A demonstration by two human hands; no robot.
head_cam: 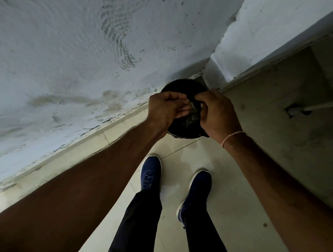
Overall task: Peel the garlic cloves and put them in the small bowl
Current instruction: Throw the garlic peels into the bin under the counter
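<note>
Both hands meet mid-frame over the dark bin (183, 129) on the floor, left hand (165, 108) and right hand (216, 113) curled, fingertips pinched together on something too small to identify, likely garlic skin, best rubbed off low over the bin; no small bowl shows.

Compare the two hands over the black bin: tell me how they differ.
The left hand is bare at the wrist; the right hand has a thin pink thread round its wrist. The left hand comes in from the wall side and covers the black bin's left rim; the right hand covers its right rim. Both have curled fingers and meet over the bin, working on something small that cannot be made out.
</note>
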